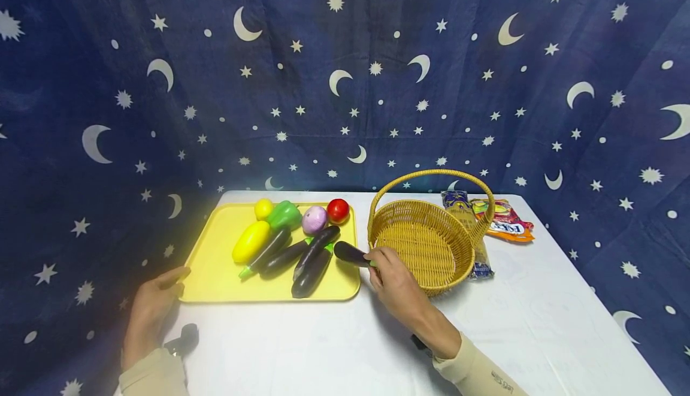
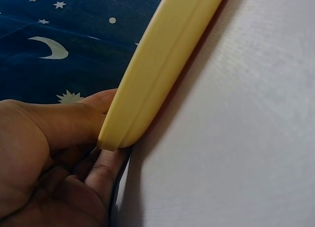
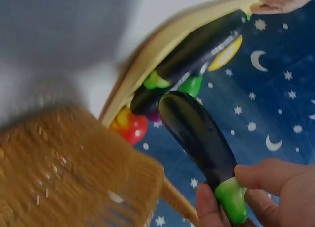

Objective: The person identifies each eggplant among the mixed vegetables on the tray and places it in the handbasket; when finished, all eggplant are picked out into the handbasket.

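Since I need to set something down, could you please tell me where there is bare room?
Free: the left end of the tray, beside the big yellow fruit; the table before the tray, between the sleeves; inside the basket. Crowded: the tray's right half, with eggplants, and the basket's near left edge, where the right hand holds an eggplant.

- On the far right, you are seeing large letters on the red-and-orange packet (image 1: pixel 501 219), possibly reading "POKES", the spelling being uncertain.
- Just left of it, the blue packet (image 1: pixel 457 200) is carrying pale lettering too small to read.
- Your right sleeve (image 1: pixel 477 366) is showing dark, illegible lettering.
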`<action>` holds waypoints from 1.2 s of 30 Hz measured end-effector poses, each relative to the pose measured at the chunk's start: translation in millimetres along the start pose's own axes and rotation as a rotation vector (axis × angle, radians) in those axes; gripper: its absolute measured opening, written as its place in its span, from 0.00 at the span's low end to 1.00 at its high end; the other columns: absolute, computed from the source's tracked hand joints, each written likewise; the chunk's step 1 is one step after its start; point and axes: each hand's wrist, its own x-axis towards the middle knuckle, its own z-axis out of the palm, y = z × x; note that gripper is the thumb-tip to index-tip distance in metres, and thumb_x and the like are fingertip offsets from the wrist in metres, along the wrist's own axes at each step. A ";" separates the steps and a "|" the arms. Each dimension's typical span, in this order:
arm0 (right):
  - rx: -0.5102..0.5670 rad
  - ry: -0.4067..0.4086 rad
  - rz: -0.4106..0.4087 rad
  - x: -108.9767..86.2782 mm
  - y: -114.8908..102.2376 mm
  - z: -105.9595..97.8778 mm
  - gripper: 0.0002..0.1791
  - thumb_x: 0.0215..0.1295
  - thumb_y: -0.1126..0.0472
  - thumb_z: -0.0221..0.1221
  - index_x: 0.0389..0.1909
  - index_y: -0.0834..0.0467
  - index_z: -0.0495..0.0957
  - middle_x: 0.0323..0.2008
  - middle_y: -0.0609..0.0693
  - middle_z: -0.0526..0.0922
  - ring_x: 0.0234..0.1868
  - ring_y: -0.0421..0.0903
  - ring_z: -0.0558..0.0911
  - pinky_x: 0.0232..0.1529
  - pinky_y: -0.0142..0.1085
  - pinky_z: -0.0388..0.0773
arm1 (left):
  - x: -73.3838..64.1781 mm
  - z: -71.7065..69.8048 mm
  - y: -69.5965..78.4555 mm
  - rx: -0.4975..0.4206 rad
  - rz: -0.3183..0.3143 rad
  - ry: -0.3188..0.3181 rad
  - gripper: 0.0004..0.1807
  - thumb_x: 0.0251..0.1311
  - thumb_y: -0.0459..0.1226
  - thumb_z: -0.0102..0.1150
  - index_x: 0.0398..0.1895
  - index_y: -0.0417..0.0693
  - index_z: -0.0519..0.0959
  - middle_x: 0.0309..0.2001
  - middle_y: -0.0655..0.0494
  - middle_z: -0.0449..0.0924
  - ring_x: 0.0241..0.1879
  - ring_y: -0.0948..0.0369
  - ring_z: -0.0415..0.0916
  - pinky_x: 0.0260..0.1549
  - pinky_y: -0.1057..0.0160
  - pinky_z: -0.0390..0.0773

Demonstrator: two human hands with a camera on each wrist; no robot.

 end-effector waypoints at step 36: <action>-0.087 -0.175 0.070 43.1 86.5 -99.0 0.14 0.69 0.74 0.62 0.53 0.64 0.83 0.50 0.59 0.85 0.49 0.56 0.85 0.45 0.51 0.86 | -2.8 -0.7 0.7 0.030 -0.015 -0.009 0.34 0.79 0.41 0.44 0.86 0.54 0.58 0.88 0.49 0.48 0.87 0.37 0.38 0.78 0.22 0.47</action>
